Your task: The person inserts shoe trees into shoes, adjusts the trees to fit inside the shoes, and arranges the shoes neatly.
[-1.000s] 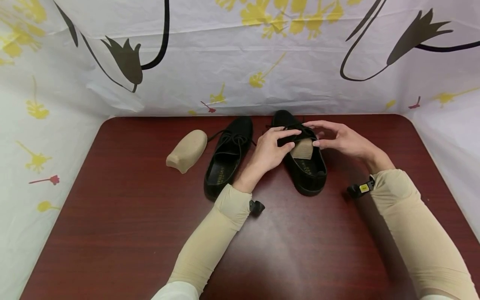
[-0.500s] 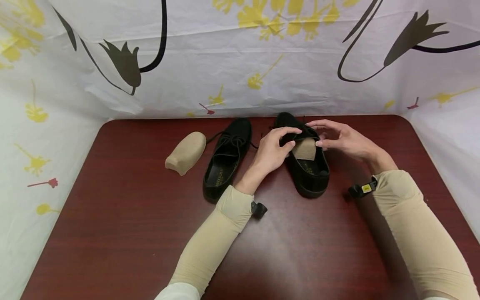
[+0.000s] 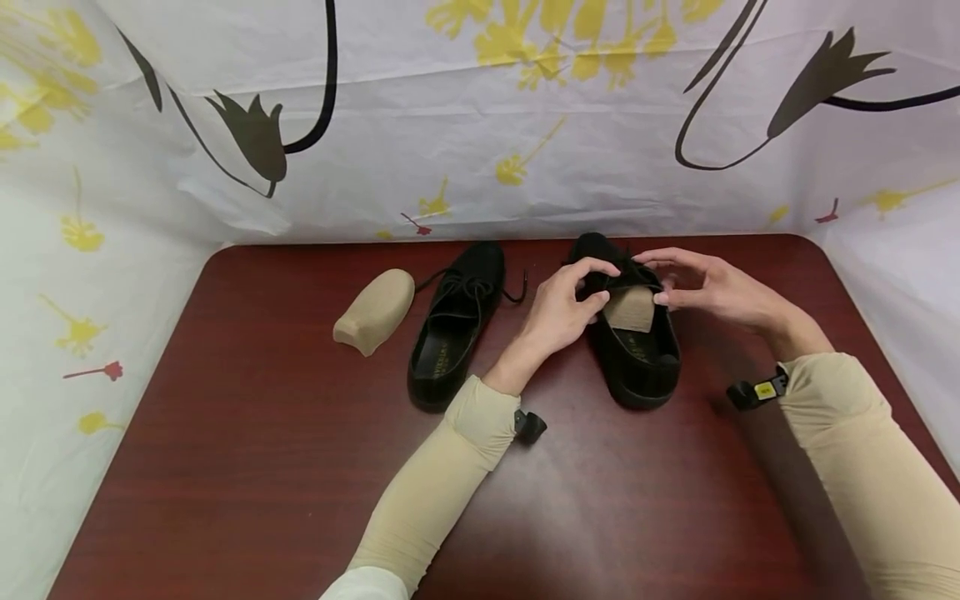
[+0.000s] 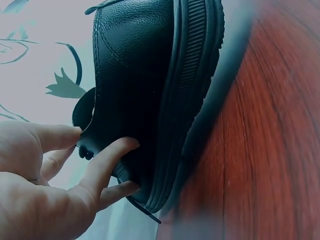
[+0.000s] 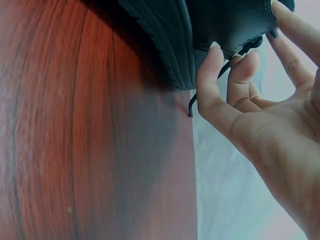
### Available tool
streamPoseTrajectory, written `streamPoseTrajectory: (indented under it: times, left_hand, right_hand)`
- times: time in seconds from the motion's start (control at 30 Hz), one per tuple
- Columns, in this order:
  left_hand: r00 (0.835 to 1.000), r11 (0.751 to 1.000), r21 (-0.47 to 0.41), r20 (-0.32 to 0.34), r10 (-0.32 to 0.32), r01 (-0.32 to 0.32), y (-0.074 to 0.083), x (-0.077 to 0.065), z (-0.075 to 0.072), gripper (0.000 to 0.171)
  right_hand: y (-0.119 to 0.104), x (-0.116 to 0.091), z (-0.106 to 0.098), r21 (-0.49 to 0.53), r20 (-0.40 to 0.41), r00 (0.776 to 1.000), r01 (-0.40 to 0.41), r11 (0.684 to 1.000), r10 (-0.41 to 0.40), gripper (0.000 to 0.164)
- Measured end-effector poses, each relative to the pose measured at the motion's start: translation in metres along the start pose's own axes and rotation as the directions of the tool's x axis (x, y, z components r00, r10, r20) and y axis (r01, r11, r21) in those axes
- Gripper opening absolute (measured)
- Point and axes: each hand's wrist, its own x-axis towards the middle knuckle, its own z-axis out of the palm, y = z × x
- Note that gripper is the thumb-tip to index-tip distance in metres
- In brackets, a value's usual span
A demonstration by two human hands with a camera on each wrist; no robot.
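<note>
A black lace-up shoe [image 3: 641, 379] stands at the back right of the table, its heel toward me. Inside its opening sits a beige moulded shoe insert [image 3: 632, 311], whose front part is hidden under the tongue and laces. My left hand [image 3: 557, 312] grips the shoe's left side by the lacing, thumb at the opening's edge. In the left wrist view its fingers touch the black leather upper [image 4: 132, 65]. My right hand [image 3: 727, 293] pinches the opposite side near the laces. The right wrist view shows those fingertips against the edge of the leather flap [image 5: 230, 25].
Left of my left hand stands a second black shoe [image 3: 442, 362], its laces trailing. Beside it lies another beige insert [image 3: 378, 310] on the dark red table [image 3: 247, 433]. A patterned white cloth [image 3: 420, 158] hangs right behind the table's back edge.
The held shoe has shifted a little to the right together with both hands. The other shoe and the loose insert have stayed in place.
</note>
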Motion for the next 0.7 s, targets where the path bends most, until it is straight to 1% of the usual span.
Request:
streamPoseTrajectory:
  times: [0.27, 0.43, 0.57, 0.7]
  left_hand:
    - [0.999, 0.999, -0.026, 0.029, 0.037, -0.036, 0.006, 0.002, 0.006, 0.028]
    - [0.999, 0.999, -0.033, 0.037, 0.011, -0.010, 0.007, 0.002, 0.009, 0.027]
    - [0.998, 0.998, -0.056, 0.047, 0.041, -0.038, 0.009, 0.006, 0.016, 0.028]
    - [0.997, 0.998, -0.043, 0.055, 0.051, -0.049, 0.012, 0.011, 0.026, 0.028]
  right_hand:
    - [0.000, -0.011, -0.010, -0.008, -0.009, 1.000, -0.001, 1.000, 0.001, 0.054]
    - [0.004, -0.015, -0.008, 0.009, -0.003, 1.000, 0.002, 1.000, -0.002, 0.053]
    - [0.007, -0.022, -0.013, 0.020, -0.037, 0.999, -0.005, 1.000, 0.006, 0.053]
    - [0.013, -0.031, -0.021, 0.013, -0.050, 0.999, -0.018, 1.000, 0.019, 0.054]
